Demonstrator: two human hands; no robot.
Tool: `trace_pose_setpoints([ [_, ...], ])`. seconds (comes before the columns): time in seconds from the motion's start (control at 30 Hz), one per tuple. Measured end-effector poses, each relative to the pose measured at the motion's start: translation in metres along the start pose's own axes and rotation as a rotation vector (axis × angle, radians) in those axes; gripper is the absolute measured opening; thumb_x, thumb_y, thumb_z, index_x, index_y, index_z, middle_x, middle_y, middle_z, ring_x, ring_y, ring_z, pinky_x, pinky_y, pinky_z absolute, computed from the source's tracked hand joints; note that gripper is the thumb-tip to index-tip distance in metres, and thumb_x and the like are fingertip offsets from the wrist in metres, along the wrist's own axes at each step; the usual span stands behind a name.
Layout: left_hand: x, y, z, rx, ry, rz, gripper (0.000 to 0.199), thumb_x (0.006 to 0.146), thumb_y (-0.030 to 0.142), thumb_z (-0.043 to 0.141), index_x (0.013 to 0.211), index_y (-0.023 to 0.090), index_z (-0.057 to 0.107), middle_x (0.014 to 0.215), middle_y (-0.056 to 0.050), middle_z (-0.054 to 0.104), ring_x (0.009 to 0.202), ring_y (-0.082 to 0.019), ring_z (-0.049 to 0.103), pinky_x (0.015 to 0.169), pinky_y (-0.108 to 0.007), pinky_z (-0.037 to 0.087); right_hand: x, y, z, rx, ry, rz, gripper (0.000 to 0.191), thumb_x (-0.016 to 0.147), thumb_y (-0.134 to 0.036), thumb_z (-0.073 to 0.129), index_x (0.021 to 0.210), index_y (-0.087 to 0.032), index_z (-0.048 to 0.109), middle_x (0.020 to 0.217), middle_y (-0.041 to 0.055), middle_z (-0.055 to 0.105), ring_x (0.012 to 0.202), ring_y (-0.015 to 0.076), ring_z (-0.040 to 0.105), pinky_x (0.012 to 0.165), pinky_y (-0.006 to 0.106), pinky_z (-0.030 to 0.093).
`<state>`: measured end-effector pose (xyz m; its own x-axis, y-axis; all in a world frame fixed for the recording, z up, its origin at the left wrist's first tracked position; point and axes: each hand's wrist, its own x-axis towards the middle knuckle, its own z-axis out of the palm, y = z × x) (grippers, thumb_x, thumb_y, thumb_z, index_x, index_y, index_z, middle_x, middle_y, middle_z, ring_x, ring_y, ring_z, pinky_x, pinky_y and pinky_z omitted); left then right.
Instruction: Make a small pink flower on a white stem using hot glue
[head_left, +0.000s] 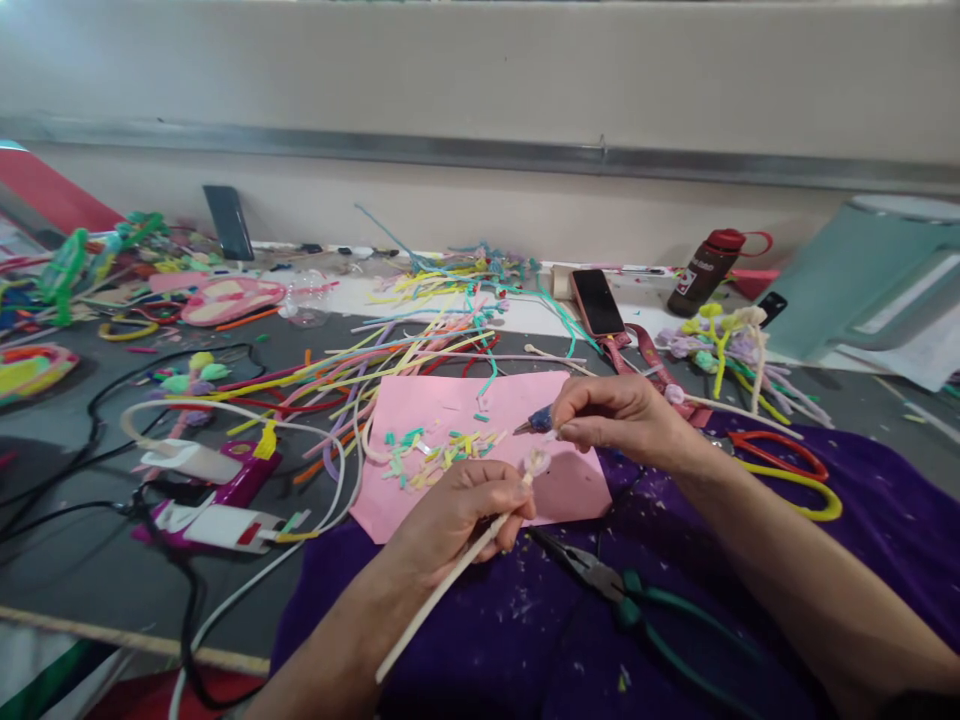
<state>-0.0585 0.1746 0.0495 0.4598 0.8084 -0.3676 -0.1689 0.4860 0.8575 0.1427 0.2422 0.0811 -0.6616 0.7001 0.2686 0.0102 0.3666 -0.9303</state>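
My left hand [480, 510] is closed around a cream pipe cleaner stem [442, 588], which slants down toward me. At the stem's upper end is a small pale pink looped tip [536, 460]. My right hand [611, 418] is just above and to the right, thumb and forefinger pinched on a small pale piece [553, 435] too small to identify. Right behind these fingers shows the blue and metal nozzle of a glue gun [532, 423]; its body is hidden. Beneath both hands lies a pink sheet [397, 400] with several short cut pipe cleaner pieces [457, 448].
Green-handled pliers [626, 595] lie on purple cloth [480, 650]; scissors [795, 470] are at right. Loose pipe cleaners [420, 350] spread behind the sheet. Corded chargers [217, 525] sit left. A phone [598, 303], brown bottle [705, 272] and green jug [862, 280] stand farther back.
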Motion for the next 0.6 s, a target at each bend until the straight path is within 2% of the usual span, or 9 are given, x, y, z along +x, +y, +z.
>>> trace_pose_setpoints([
  [0.17, -0.0003, 0.0001, -0.0003, 0.118, 0.011, -0.004, 0.017, 0.072, 0.025, 0.056, 0.060, 0.014, 0.062, 0.039, 0.003, 0.051, 0.027, -0.003, 0.033, 0.031, -0.016, 0.019, 0.0001, -0.0010, -0.0027, -0.090, -0.058, -0.072, 0.011, 0.080, -0.025, 0.061, 0.078, -0.014, 0.062, 0.072, 0.0012, 0.057, 0.066, 0.0102, 0.051, 0.060, 0.024, 0.043],
  [0.33, -0.0010, 0.0018, 0.0027, 0.161, 0.027, -0.024, 0.016, 0.071, 0.024, 0.056, 0.058, 0.015, 0.061, 0.037, 0.004, 0.050, 0.027, -0.003, 0.031, 0.033, -0.017, 0.019, 0.0007, -0.0036, -0.0065, -0.212, -0.188, -0.093, 0.010, 0.082, -0.022, 0.060, 0.078, -0.013, 0.062, 0.079, 0.0031, 0.059, 0.076, 0.0129, 0.054, 0.071, 0.028, 0.044],
  [0.6, -0.0017, 0.0024, 0.0028, 0.218, 0.030, -0.011, 0.016, 0.071, 0.025, 0.055, 0.059, 0.015, 0.059, 0.039, 0.004, 0.050, 0.029, -0.003, 0.033, 0.033, -0.016, 0.020, 0.0004, -0.0029, -0.0048, -0.266, -0.238, -0.092, 0.008, 0.082, -0.021, 0.059, 0.079, -0.014, 0.061, 0.080, 0.0025, 0.059, 0.075, 0.0120, 0.054, 0.071, 0.027, 0.044],
])
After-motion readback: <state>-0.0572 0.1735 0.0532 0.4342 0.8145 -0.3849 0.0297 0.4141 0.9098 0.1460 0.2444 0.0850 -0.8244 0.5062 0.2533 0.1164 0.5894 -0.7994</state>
